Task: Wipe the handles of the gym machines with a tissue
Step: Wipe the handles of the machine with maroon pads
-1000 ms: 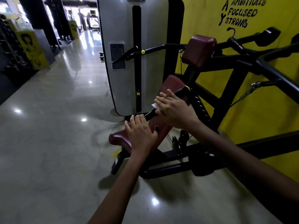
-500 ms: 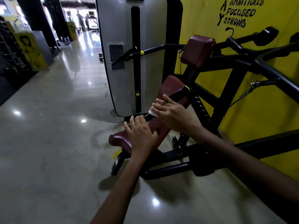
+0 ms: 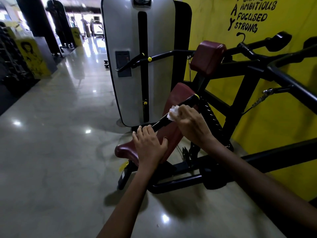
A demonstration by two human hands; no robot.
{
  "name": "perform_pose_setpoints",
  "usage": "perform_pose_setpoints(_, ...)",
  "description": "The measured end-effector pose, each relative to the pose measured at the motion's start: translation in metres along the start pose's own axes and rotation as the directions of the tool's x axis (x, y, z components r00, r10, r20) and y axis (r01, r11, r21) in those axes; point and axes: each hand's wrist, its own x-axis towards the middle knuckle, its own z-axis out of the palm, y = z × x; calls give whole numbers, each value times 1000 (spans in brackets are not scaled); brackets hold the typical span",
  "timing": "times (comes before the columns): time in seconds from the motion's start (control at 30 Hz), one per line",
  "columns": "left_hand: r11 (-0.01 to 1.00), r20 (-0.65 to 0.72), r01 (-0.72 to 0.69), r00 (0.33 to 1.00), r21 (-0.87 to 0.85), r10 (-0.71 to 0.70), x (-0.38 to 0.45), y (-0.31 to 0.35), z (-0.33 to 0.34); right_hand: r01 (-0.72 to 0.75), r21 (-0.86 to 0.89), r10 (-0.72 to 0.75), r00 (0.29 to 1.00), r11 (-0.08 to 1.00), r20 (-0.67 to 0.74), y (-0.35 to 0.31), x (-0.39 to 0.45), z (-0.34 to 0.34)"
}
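A black handle of a gym machine slants up to the right in front of its maroon seat pad. My right hand presses a crumpled white tissue around the middle of that handle. My left hand grips the handle's lower end, fingers curled over it. A second black handle with yellow knobs juts out to the left higher up. Two more grips stick out at the upper right.
The grey weight-stack cover stands just behind the seat. A yellow wall with black lettering runs along the right. The black frame lies on the glossy floor. Dumbbell racks and a yellow panel sit far left.
My right hand slid the tissue down the handle, then back up a little, and more of the tissue now shows. My left hand kept its hold on the lower end.
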Motion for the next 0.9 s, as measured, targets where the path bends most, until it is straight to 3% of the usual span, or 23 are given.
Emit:
perform_pose_setpoints(0.1,1000,-11,-2,1000,-5,2,1,-1,3,-134,211,131,991,968,27,-5,-2,4)
perform_pose_setpoints(0.2,1000,33,1,999,-17,0,0,-2,3,-186,368,169,983,911,78,-15,-3,2)
perform_pose_setpoints(0.47,1000,43,9,999,-15,-8,0,-1,1,-169,280,142,983,945,116,-15,-1,6)
perform_pose_setpoints(0.6,1000,55,4,998,4,-4,0,-1,-1,-79,227,36,981,971,191,-14,-4,7)
perform_pose_setpoints(0.77,1000,47,13,999,-19,-12,0,0,-2,-190,250,173,981,949,91,-9,1,3)
perform_pose_setpoints(0.9,997,60,-67,996,-46,69,0,-2,-1,-83,190,48,982,978,181,-15,-1,6)
